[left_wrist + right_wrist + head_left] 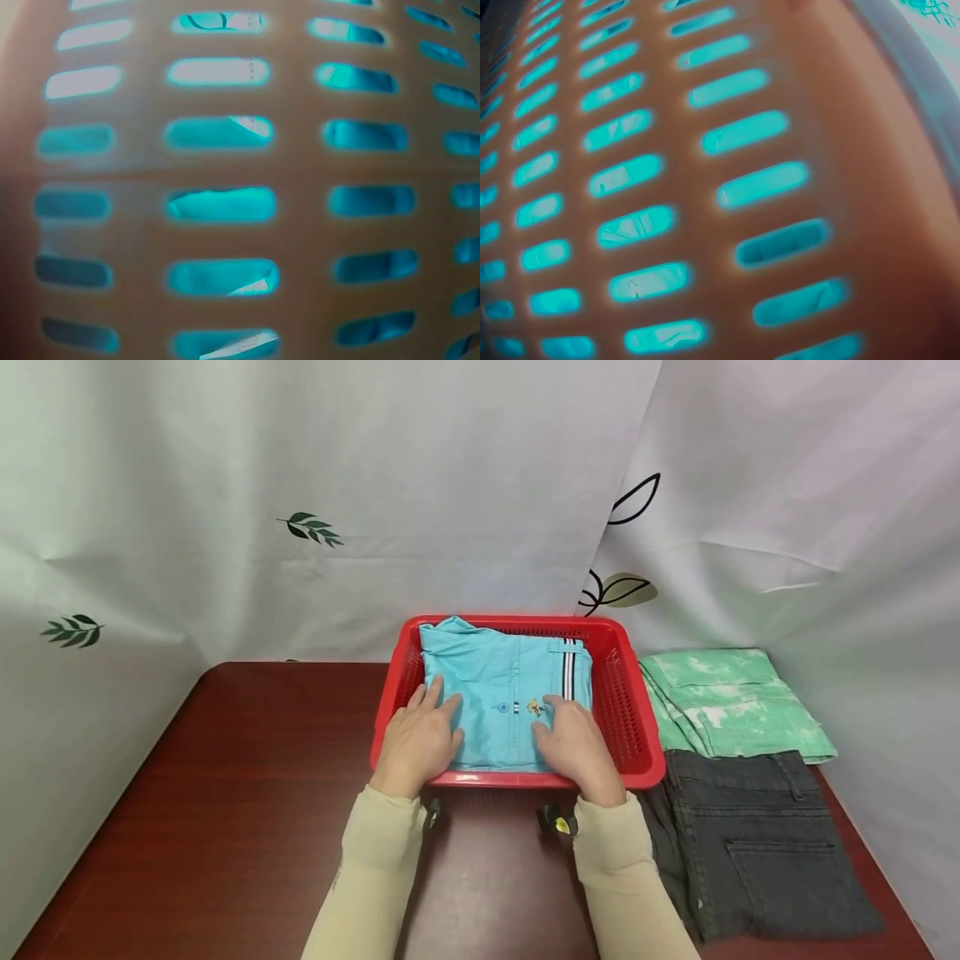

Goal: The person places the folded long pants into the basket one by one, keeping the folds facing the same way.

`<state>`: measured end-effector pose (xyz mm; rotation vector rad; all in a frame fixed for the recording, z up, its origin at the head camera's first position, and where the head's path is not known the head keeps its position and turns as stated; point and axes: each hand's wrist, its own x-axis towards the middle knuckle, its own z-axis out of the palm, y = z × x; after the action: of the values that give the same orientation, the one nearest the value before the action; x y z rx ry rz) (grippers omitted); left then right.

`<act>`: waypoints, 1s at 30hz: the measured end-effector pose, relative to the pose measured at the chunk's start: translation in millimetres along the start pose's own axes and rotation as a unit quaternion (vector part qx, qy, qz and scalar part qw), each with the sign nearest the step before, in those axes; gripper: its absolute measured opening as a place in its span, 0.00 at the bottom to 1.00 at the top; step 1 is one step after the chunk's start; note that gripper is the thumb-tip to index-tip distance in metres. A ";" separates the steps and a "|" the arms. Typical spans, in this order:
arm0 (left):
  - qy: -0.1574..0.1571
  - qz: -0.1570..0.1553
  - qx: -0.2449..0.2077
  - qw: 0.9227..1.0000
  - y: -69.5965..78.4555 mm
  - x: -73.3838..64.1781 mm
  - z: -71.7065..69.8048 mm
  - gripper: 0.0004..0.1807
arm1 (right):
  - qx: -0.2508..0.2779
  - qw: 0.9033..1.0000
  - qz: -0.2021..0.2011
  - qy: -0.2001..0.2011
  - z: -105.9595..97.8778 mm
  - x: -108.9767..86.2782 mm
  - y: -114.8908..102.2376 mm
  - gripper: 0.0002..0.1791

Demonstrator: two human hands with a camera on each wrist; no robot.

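Observation:
Folded light-blue pants (487, 668) with a button, a small embroidered figure and a black-and-white stripe lie in a red plastic basket (517, 781). My left hand (422, 739) rests on the pants' left side, its fingers spread and fairly straight. On the right side, the fingers of my right hand (576, 739) touch the cloth close to the stripe. Both wrists cross the basket's near rim. In the left wrist view the slotted basket wall (300, 172) fills the frame, with blue cloth behind its slots. The right wrist view likewise shows the slotted wall (682, 180).
To the right of the basket lie folded green-and-white garment (742, 702) and, nearer me, folded black jeans (765, 843). The dark red-brown table (225, 810) extends to the left. A pale curtain (450, 485) with leaf prints hangs behind.

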<state>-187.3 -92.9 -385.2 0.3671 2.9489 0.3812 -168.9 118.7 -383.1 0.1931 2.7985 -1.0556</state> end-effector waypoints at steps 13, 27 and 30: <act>-0.023 0.001 0.026 0.999 0.4 3.2 -1.2 0.38 | -0.022 1.000 0.003 -0.008 3.3 -2.0 -0.7 0.32; -0.035 -0.004 0.008 0.999 -2.5 5.1 -3.5 0.29 | -0.059 0.998 -0.018 -0.031 7.1 -1.8 -2.0 0.34; -0.040 -0.001 0.011 0.999 -2.1 5.6 -3.5 0.26 | -0.056 0.998 -0.019 -0.024 7.3 -1.8 -1.7 0.35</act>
<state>-193.7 -94.3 -383.0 0.3719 2.8780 0.3267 -166.8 112.5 -387.2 0.1004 2.8187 -0.8965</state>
